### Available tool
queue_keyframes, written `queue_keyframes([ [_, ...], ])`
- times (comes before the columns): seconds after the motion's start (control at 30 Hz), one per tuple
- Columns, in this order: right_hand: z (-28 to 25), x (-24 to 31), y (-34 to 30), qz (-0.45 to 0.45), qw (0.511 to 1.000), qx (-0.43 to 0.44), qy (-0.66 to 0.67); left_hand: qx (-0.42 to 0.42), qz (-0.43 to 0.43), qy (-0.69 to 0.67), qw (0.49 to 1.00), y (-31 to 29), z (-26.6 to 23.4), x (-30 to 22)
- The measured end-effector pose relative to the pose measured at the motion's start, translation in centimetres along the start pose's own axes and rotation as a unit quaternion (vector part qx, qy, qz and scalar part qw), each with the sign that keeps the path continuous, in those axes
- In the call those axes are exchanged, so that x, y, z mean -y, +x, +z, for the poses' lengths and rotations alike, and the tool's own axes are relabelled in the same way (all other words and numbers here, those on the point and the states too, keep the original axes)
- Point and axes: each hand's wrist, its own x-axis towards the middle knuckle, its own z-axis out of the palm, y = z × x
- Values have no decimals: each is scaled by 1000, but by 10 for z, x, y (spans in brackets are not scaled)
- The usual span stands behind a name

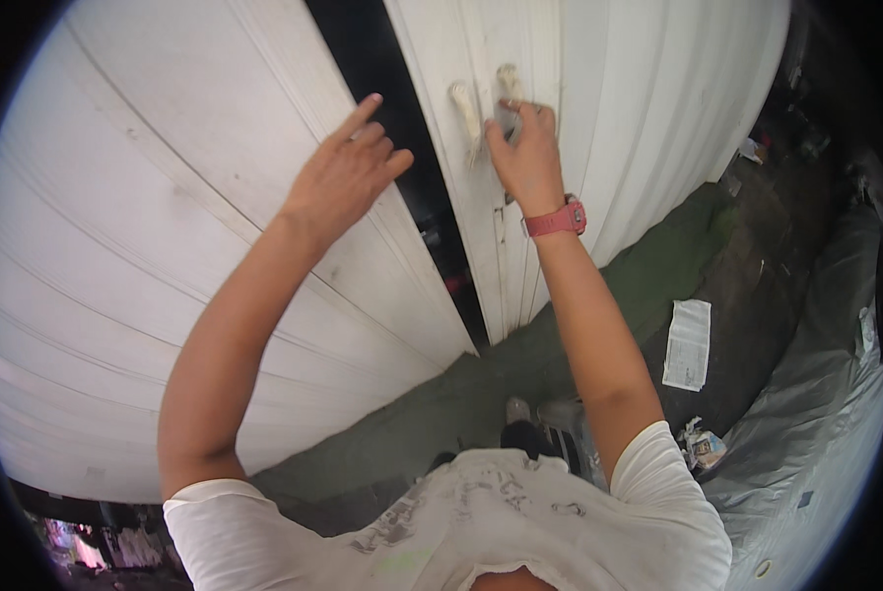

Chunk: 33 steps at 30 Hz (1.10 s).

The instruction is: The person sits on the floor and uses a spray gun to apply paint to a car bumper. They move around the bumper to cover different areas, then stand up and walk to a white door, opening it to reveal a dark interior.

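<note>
White grooved panels (619,89) stand in front of me, with a tall dark gap (417,177) between the left panel and the right part. Two pale, cream-coloured handles are fixed on the right part. Around the lower portion of the right-hand handle (508,79), my right hand (530,153) has its fingers bent; the palm hides much of it. The other handle (466,118) hangs just left of that hand, untouched. My left hand (348,167) is by the gap at the edge of the left panel (215,177), index finger stretched out, thumb apart, holding nothing.
Dark green ground cloth (648,236) runs along the foot of the panels. On the right lie a printed paper sheet (688,345) and a crumpled wrapper (703,445). Grey plastic sheeting (806,414) stretches along the right side. My foot (517,409) shows below.
</note>
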Motion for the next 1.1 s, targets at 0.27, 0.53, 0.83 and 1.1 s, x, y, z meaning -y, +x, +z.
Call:
queue_keyframes([
  [0.27,-10,-87,18,-85,992,-76,-48,77,-47,61,994,-3,15,-23],
  [0.53,-25,-162,59,-22,994,-76,-74,229,-125,40,965,1,91,4],
  [0.83,-51,-198,103,11,999,-31,-24,142,-51,-38,988,5,-4,-2],
  [1.1,-75,-206,102,45,993,-99,37,135,-18,-41,990,-23,9,-2],
])
